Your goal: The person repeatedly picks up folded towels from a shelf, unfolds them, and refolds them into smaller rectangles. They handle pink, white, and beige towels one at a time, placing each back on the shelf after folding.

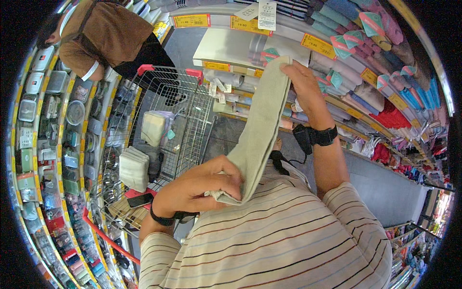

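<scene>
A pale grey-green folded towel (258, 115) stretches lengthwise between my two hands, close to my striped shirt. My left hand (213, 184) grips its lower end, where a corner bunches under the fingers. At the upper end my right hand (303, 83) pinches the towel's edge between thumb and fingers. Left of my hands is a wire shopping cart (191, 133) with red corner caps. In it lie a stack of folded pale towels (134, 169), a cream folded towel (153, 128) and a dark phone (140, 200) on something red.
Shelves of rolled and folded towels (389, 119) with yellow price tags curve across the top and right. Shelves of plastic containers (75, 112) line the left. A person in a brown top (108, 29) stands beyond the cart. Grey floor (386, 180) shows at right.
</scene>
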Tool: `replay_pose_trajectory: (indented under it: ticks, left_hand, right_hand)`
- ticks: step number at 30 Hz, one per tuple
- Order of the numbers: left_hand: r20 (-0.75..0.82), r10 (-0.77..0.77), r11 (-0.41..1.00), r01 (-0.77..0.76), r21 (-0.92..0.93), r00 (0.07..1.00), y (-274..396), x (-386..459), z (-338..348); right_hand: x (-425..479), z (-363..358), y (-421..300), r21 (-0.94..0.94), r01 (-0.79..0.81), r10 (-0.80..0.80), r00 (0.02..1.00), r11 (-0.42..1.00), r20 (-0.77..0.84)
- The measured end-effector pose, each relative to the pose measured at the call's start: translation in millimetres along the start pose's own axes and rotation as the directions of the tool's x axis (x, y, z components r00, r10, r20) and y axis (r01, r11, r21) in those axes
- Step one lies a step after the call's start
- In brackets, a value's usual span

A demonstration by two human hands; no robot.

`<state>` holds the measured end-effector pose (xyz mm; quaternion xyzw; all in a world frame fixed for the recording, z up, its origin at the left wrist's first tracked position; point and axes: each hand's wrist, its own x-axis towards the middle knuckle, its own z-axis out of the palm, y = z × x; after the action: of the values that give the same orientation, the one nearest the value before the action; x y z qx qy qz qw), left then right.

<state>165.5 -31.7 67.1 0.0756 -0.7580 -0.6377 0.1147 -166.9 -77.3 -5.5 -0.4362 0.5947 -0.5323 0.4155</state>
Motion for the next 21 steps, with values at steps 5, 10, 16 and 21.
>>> replay_pose_trajectory:
  ticks: [5, 10, 16, 21]
  left_hand:
    - [0.167, 0.067, 0.961, -0.018, -0.278, 0.984, -16, 26, 11]
    - [0.098, -0.057, 0.978, 0.075, -0.195, 0.994, -28, 57, 1]
    - [-0.202, -0.081, 0.997, 0.081, -0.005, 0.976, -25, 78, -16]
    - [-0.485, 0.137, 0.922, 0.067, 0.381, 0.864, -35, 92, -24]
  right_hand:
    - [0, 6, 0, 0.005, -0.038, 0.036, 0.971, 0.999, 0.235]
    - [-12, 18, -11, -0.151, 0.078, -0.011, 0.917, 0.985, 0.399]
    - [-35, 28, -34, -0.096, 0.081, -0.033, 0.907, 0.992, 0.419]
    - [-36, 30, -32, -0.068, 0.160, -0.115, 0.891, 0.985, 0.440]
